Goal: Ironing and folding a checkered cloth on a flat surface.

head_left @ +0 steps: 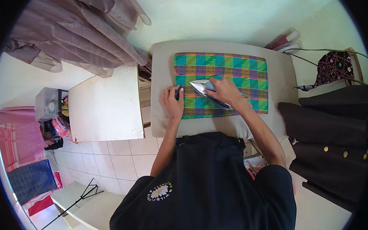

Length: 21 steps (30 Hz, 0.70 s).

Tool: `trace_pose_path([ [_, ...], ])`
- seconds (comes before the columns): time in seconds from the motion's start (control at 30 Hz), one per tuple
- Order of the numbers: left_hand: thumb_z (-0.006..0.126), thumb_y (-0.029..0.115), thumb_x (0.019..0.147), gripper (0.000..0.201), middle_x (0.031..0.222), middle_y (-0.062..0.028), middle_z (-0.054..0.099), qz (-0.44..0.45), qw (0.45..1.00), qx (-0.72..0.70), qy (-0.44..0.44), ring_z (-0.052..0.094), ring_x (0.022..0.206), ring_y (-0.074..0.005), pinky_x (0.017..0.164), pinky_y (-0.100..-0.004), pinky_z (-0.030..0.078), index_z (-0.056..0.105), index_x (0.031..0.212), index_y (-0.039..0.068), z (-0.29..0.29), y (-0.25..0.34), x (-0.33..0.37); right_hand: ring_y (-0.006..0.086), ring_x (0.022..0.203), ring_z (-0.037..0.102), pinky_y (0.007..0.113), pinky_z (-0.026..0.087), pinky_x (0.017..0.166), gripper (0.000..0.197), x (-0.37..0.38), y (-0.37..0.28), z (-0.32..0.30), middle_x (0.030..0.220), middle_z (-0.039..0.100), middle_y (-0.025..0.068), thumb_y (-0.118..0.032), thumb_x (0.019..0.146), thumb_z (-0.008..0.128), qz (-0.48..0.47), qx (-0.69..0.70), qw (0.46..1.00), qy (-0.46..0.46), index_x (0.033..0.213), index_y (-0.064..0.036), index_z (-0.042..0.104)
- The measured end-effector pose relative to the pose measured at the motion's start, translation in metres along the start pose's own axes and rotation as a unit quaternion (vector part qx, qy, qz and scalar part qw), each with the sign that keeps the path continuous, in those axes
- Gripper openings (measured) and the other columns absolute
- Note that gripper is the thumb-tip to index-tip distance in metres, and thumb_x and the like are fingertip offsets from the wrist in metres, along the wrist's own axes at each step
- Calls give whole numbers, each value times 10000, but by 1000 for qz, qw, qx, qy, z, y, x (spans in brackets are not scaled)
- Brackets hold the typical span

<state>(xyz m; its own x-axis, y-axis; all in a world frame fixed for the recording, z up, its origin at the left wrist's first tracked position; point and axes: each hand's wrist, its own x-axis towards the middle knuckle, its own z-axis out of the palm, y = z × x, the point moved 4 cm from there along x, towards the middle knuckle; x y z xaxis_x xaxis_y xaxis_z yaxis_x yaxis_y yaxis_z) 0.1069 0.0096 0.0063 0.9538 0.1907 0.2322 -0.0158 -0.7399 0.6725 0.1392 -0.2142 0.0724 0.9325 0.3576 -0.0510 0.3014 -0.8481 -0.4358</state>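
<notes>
We see the plaid cloth [253, 81] lying flat on the beige padded table [163, 64], straight ahead of us. On it, right of our left hand [172, 103], sits the steam iron [205, 92], its pointed tip toward the far left. Our right hand [224, 90] has its fingers wrapped around the iron's handle; the left hand's fingers and thumb are bent in around a small dark object [177, 92] at the cloth's left edge. The iron is probably heavy and rigid, hot underneath, so the handle is our safest hold. The cloth looks light and supple, likely to slide or crease, best held by its margins.
</notes>
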Motion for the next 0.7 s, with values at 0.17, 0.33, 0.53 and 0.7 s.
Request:
trace_pose_path([
  [0.17, 697, 173, 910, 234, 962, -100, 682, 53, 993, -87, 64, 646, 869, -221, 797, -338, 506, 709, 1111, 54, -1, -15, 3, 449, 744, 670, 526, 550, 707, 488, 36, -35, 22, 790, 671, 268, -462, 879, 674, 0, 30, 999, 32, 1065, -13, 635],
  [0.33, 727, 214, 887, 298, 942, -151, 727, -98, 976, -187, 48, 689, 800, -217, 763, -336, 539, 706, 1087, -6, 1, -17, 5, 428, 850, 688, 513, 553, 778, 455, 53, -42, 22, 862, 686, 266, -415, 891, 659, 40, 29, 999, -10, 1028, 19, 651],
  [0.53, 726, 198, 900, 282, 887, -109, 733, -103, 983, -143, 44, 673, 786, -149, 743, -293, 525, 714, 1091, -10, 3, -21, 7, 424, 858, 688, 499, 558, 775, 433, 49, -49, 23, 890, 691, 258, -410, 891, 659, 15, 3, 998, -67, 1022, 4, 659],
  [0.7, 699, 152, 913, 208, 792, -103, 730, -151, 970, -188, 16, 676, 700, -137, 681, -279, 520, 730, 1050, -2, 10, -26, 20, 460, 767, 672, 528, 554, 697, 489, 64, -39, 31, 838, 673, 285, -444, 890, 662, 15, 9, 1000, -15, 1006, 30, 645],
])
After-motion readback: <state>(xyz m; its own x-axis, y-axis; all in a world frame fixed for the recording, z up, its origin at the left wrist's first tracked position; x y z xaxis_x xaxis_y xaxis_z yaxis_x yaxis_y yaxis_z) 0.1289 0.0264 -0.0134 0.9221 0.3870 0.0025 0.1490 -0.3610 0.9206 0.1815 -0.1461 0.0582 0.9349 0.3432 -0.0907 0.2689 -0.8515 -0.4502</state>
